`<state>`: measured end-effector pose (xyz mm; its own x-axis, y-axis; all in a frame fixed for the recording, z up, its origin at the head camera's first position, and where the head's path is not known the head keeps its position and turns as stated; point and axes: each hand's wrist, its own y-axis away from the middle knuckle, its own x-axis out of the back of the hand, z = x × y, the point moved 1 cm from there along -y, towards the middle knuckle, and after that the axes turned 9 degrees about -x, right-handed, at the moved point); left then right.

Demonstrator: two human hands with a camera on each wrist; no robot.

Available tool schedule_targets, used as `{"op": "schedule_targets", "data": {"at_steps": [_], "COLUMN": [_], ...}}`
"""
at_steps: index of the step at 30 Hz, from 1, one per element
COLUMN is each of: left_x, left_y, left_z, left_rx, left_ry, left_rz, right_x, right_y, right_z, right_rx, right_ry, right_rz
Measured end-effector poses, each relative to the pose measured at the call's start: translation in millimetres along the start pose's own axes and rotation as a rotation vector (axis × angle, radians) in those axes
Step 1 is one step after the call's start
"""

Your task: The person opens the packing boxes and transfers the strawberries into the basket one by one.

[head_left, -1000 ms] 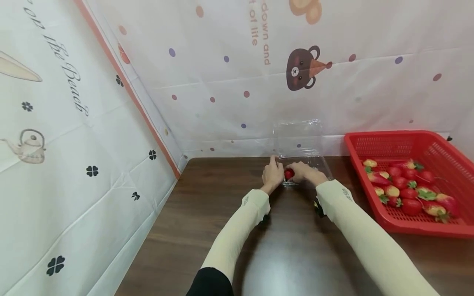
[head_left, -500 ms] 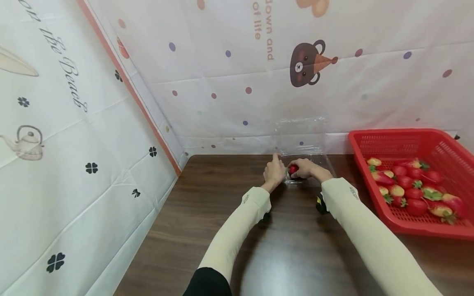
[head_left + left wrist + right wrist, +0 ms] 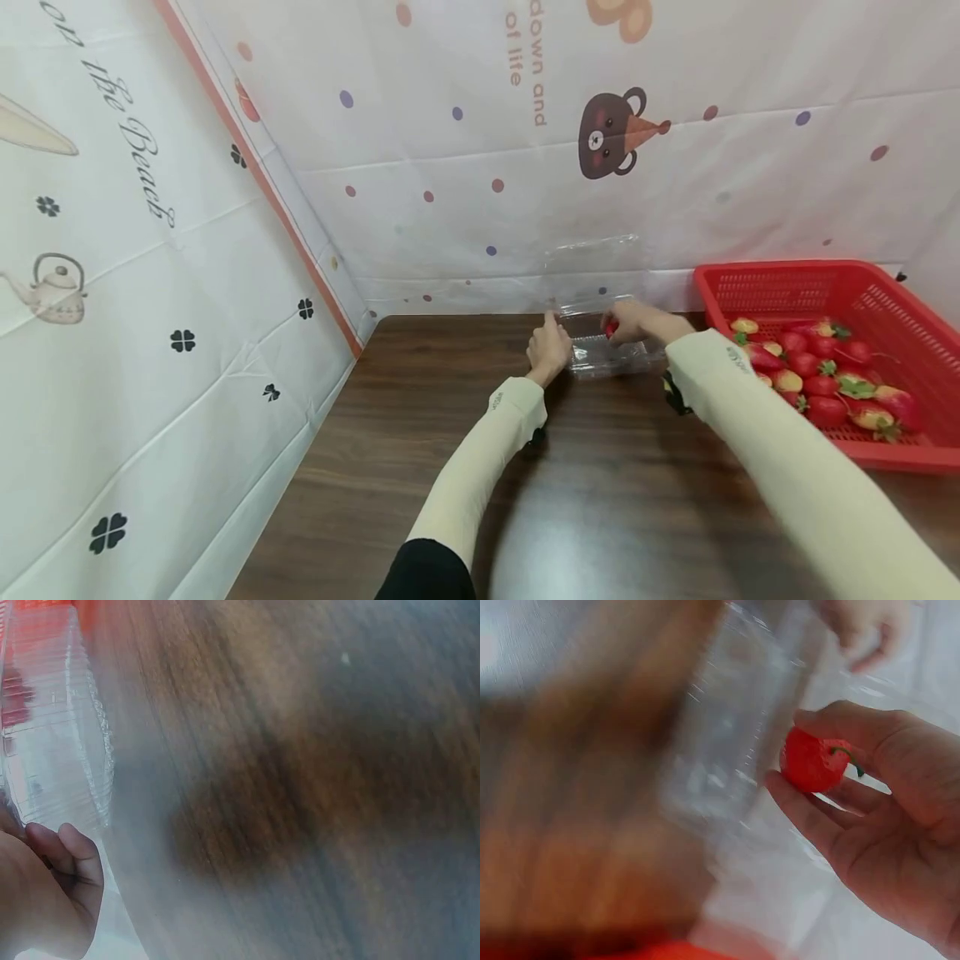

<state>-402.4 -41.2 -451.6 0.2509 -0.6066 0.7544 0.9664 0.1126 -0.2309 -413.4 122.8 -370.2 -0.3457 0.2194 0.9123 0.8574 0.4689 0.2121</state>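
Observation:
A clear plastic clamshell box (image 3: 600,365) stands at the table's far edge, its see-through lid (image 3: 592,260) raised against the curtain. My left hand (image 3: 549,346) holds the box at its left side; in the left wrist view its curled fingers (image 3: 79,851) meet the plastic edge. Over the right part of the box is my right hand (image 3: 636,322), pinching a red strawberry (image 3: 808,763) between thumb and fingers. A green stem shows on that strawberry in the right wrist view.
To the right sits a red plastic basket (image 3: 780,267) with several red strawberries (image 3: 827,412), some with pale tops. A printed white curtain (image 3: 420,150) rises behind the brown wooden table (image 3: 435,400) and along its left.
My right hand has lifted the strawberry up and rightward from the box's front left. The left hand remains at the box's left side.

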Motion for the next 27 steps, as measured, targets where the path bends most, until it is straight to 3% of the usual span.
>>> {"op": "schedule_targets", "data": {"at_steps": [6, 15, 19, 22, 27], "left_x": [2.7, -2.9, -1.4, -0.3, 0.1], "left_y": [-8.5, -3.9, -10.1, -12.3, -10.4], "left_z": [0.3, 3.1, 5.0, 5.4, -3.0], "left_rx": [0.012, 0.007, -0.006, -0.002, 0.021], "left_ry": [-0.044, -0.074, -0.088, -0.09, -0.084], "left_rz": [0.008, -0.022, -0.024, -0.028, -0.03], "right_x": [42, 64, 79, 92, 108], "right_y": [18, 37, 43, 48, 59], "right_z": [-4, -5, -4, 4, 30], "right_rx": [0.057, 0.08, 0.144, 0.161, 0.113], "right_ry": [-0.054, 0.014, 0.05, 0.096, 0.152], "right_rz": [-0.078, 0.049, 0.145, 0.207, 0.246]}}
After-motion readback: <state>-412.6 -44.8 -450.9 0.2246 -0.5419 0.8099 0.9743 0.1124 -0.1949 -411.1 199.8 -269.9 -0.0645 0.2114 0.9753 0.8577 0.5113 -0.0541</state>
